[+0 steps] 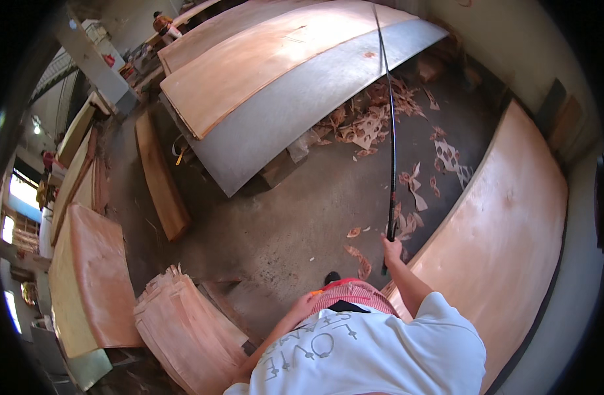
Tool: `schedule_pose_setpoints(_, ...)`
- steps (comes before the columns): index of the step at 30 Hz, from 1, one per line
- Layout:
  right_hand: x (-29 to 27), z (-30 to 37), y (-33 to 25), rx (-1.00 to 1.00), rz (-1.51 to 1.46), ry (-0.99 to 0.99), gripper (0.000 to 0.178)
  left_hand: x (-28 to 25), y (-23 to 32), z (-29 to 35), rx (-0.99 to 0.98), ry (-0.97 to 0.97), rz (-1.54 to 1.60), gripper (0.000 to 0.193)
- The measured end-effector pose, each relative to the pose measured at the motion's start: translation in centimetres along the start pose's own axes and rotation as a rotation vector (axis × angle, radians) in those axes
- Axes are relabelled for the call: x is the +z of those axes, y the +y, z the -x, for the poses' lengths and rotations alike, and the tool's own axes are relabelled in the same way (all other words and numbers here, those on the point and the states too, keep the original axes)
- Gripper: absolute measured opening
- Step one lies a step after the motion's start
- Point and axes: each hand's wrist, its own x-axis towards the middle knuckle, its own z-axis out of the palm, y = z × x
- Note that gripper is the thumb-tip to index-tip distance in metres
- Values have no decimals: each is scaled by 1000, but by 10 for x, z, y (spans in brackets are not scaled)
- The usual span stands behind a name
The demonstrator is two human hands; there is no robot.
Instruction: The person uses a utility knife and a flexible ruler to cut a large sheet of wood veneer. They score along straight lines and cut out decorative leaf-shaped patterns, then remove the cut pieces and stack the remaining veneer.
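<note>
My right hand (pixel 393 249) is wrapped around the lower end of a long, thin black pole (pixel 392 145). The pole rises away from me and crosses over the far edge of a large table, its far part reaching over pale wood veneer sheets (pixel 269 66). At my waist, beside the red-and-white striped cloth (pixel 354 297), my left hand (pixel 304 305) is closed at a small orange object (pixel 316 293); its kind is too small to tell. Under the veneer sheets lies a wide grey board (pixel 302 108), its near edge bare.
Torn veneer scraps (pixel 371 122) litter the floor under the board and along the pole. A large veneer stack (pixel 499 217) stands at my right. Another veneer pile (pixel 183 329) is at my near left, with a wooden plank (pixel 160 178) beyond. A person (pixel 162 25) is far off.
</note>
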Motion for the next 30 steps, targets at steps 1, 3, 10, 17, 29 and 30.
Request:
schedule_pose_setpoints(1,20,-7,-15,21,8,-36,34,-10,-19,-16,-16,26,27,45)
schedule_pose_setpoints(3,45,-24,-42,66,-62,-33,35,-46,30,-38,41,-7,1,45)
schedule_pose_setpoints(10,134,-64,-121,156,-274,-190,27,-205,62,-151,61,84,106,31)
schedule_pose_setpoints(17,211,-128,-173,251,-324,-199,25,-385,93,-321,169,383,167,35)
schedule_pose_setpoints(29,290,-95,-304,498,-528,-376,20,-637,143,-479,264,1254,-738,37)
schedule_pose_setpoints(30,294,-96,-307,512,-514,-383,20,-649,139,-484,306,1259,-901,38)
